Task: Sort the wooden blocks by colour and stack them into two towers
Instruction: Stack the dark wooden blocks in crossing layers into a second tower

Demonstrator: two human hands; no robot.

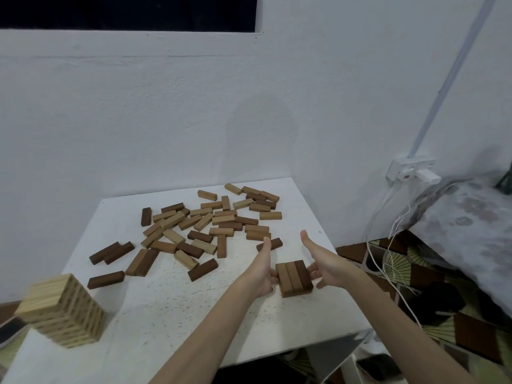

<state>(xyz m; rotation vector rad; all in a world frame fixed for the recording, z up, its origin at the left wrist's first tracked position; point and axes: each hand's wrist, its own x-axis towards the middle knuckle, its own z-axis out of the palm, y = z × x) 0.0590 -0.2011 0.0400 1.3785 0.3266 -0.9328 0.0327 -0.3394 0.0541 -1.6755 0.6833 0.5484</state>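
Light tower (62,310) done, near-left corner of the surface. Loose pile (210,223) at the far edge. My left hand (261,268) and right hand (322,266), fingers straight, press the three-block dark row (295,278) between them near the right edge; long axes run away from me.

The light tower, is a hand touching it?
No, the light tower stands alone at the table's near left, while both hands press the row of three blocks on the right.
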